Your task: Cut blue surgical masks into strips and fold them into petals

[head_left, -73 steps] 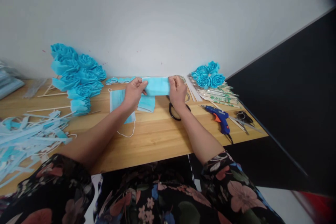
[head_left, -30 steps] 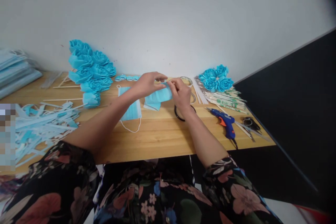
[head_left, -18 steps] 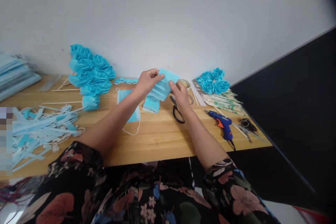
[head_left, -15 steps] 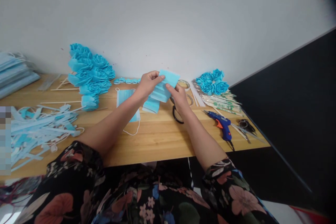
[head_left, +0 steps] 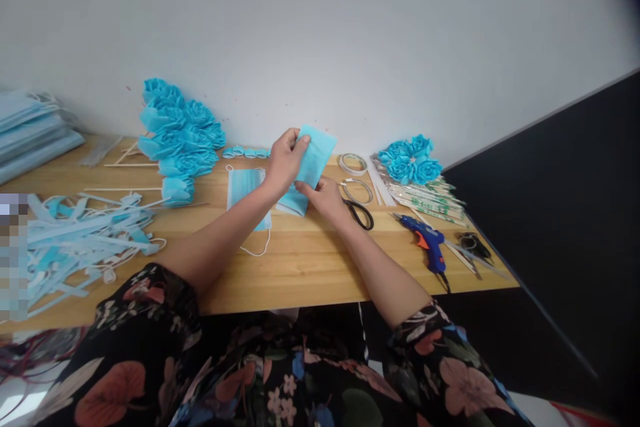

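Observation:
My left hand [head_left: 289, 159] pinches a folded piece of blue face-mask fabric [head_left: 319, 152] along its left edge and holds it raised above the table. At the lower end of the same piece, the thumb and fingers of my right hand [head_left: 327, 199] are closed on it. Behind and below my hands, another blue fabric piece [head_left: 293, 201] lies on the table, partly hidden. A blue face mask [head_left: 249, 197] with white ear loops lies beside my left forearm, which covers part of it.
Blue fabric roses [head_left: 183, 133] stand at back left, above cut mask strips [head_left: 95, 233]; stacked masks [head_left: 30, 133] sit far left. Tape rolls [head_left: 353, 164], black scissors handles [head_left: 361, 215], a blue glue gun [head_left: 425, 240] and more blue roses [head_left: 411, 160] are right.
The fabric piece has turned more upright and looks narrower. My right hand has slid down and left to its lower end. The black handles are now uncovered.

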A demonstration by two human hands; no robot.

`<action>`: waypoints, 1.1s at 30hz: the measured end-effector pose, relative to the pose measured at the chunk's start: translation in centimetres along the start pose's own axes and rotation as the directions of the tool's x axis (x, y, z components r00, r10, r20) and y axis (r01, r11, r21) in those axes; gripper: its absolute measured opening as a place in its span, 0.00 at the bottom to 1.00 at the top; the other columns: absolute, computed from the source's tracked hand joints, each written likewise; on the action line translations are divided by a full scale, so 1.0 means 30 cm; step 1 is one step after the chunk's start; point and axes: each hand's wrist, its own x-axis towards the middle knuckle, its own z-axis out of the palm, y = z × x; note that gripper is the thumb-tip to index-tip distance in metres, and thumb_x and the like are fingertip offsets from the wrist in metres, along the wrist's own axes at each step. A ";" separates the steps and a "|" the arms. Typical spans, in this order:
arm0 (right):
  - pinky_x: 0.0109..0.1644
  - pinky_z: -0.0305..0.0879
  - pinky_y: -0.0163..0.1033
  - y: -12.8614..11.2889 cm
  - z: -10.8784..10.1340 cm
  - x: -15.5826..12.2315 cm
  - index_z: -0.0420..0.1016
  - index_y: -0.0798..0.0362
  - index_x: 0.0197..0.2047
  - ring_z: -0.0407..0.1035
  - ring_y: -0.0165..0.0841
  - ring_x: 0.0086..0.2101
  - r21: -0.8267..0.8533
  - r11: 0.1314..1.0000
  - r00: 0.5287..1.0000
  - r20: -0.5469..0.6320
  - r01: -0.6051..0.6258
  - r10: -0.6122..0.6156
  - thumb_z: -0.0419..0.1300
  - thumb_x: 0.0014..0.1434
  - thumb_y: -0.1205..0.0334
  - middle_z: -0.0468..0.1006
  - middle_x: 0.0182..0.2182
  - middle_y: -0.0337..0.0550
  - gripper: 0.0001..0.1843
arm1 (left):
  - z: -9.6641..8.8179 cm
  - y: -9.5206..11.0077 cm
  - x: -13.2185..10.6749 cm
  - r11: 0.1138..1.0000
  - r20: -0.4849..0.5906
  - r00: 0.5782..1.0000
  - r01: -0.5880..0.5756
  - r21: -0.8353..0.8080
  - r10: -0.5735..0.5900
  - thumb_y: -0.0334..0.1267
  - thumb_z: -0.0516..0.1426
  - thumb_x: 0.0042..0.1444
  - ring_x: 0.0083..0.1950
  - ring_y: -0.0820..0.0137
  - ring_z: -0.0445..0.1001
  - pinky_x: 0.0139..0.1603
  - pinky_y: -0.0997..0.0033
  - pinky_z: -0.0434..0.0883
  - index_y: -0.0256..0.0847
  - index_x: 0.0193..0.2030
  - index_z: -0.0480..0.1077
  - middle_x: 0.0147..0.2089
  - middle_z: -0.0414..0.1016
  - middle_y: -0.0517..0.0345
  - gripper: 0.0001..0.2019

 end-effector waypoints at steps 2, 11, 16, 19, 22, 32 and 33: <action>0.29 0.57 0.36 -0.010 0.010 -0.010 0.72 0.54 0.22 0.64 0.30 0.25 0.013 1.000 0.999 0.028 -0.024 0.024 0.66 0.51 0.43 0.72 0.21 0.38 0.22 | -0.001 -0.006 -0.007 0.990 -0.052 0.996 -0.069 0.120 0.076 0.45 0.59 0.62 0.31 0.70 0.62 0.34 0.71 0.62 0.44 0.31 0.64 0.28 0.64 0.62 0.12; 0.40 0.72 0.37 -0.041 -0.044 0.013 0.73 0.50 0.35 0.70 0.32 0.36 0.393 0.920 0.999 -0.040 0.009 0.007 0.60 0.55 0.34 0.75 0.33 0.40 0.25 | -0.007 -0.012 -0.027 0.967 -0.150 0.978 -0.109 0.232 0.147 0.47 0.58 0.63 0.35 0.67 0.65 0.41 0.70 0.62 0.45 0.34 0.66 0.31 0.66 0.61 0.11; 0.38 0.73 0.36 -0.036 -0.066 0.027 0.70 0.49 0.35 0.69 0.31 0.33 0.405 0.911 0.977 -0.211 0.074 0.015 0.61 0.58 0.37 0.71 0.31 0.38 0.23 | 0.012 -0.020 -0.057 0.953 -0.059 0.987 -0.125 0.276 0.147 0.43 0.57 0.64 0.38 0.66 0.68 0.43 0.70 0.65 0.44 0.35 0.66 0.33 0.70 0.60 0.08; 0.36 0.71 0.36 -0.027 -0.070 0.032 0.64 0.49 0.29 0.64 0.30 0.29 0.333 0.938 0.949 -0.314 0.093 0.018 0.60 0.59 0.38 0.65 0.26 0.36 0.23 | 0.025 -0.036 -0.068 0.965 0.005 0.995 -0.103 0.241 0.105 0.41 0.60 0.61 0.38 0.67 0.70 0.44 0.69 0.68 0.43 0.35 0.67 0.34 0.71 0.60 0.07; 0.34 0.69 0.35 -0.025 -0.077 0.031 0.62 0.49 0.28 0.63 0.30 0.28 0.243 0.963 0.928 -0.373 0.119 -0.021 0.58 0.62 0.39 0.63 0.25 0.35 0.23 | 0.040 -0.051 -0.071 0.999 0.067 0.997 0.023 0.045 -0.026 0.43 0.64 0.56 0.40 0.67 0.73 0.45 0.69 0.71 0.42 0.39 0.69 0.38 0.75 0.58 0.10; 0.34 0.66 0.35 -0.041 -0.084 0.020 0.64 0.49 0.28 0.64 0.29 0.28 0.209 0.957 0.911 -0.400 0.199 -0.102 0.57 0.63 0.40 0.64 0.24 0.35 0.23 | 0.056 -0.048 -0.074 0.851 0.235 0.916 0.393 -0.348 -0.326 0.45 0.71 0.44 0.34 0.69 0.77 0.38 0.68 0.77 0.39 0.39 0.73 0.37 0.80 0.55 0.19; 0.33 0.67 0.35 -0.039 -0.082 0.022 0.65 0.50 0.29 0.64 0.29 0.28 0.258 0.948 0.922 -0.378 0.187 -0.079 0.57 0.63 0.40 0.65 0.25 0.36 0.22 | 0.054 -0.049 -0.073 0.868 0.210 0.928 0.365 -0.337 -0.308 0.45 0.71 0.44 0.33 0.70 0.77 0.38 0.69 0.77 0.39 0.39 0.73 0.36 0.80 0.55 0.19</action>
